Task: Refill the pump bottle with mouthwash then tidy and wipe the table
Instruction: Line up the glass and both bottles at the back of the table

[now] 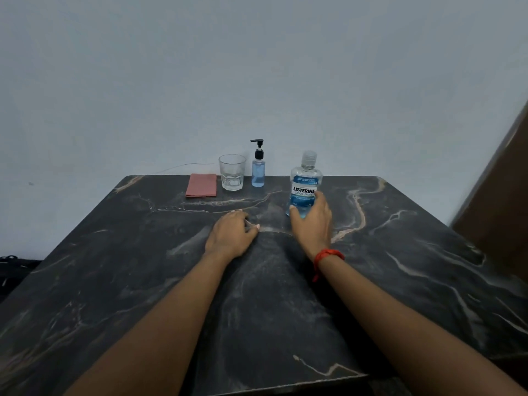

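Observation:
A clear mouthwash bottle [305,184] with blue liquid and a clear cap stands upright on the dark marble table [143,267], right of centre. My right hand [313,221] wraps around its lower part, thumb on the front. To the left, near the back edge, a small pump bottle [258,170] with a black pump holds blue liquid. My left hand [230,235] rests on the table with fingers curled, holding nothing.
An empty drinking glass [232,172] stands just left of the pump bottle. A folded pink cloth [201,185] lies flat beside it. A grey wall runs behind the table. A brown panel [503,195] leans at the right, and dark objects [14,270] sit at the left.

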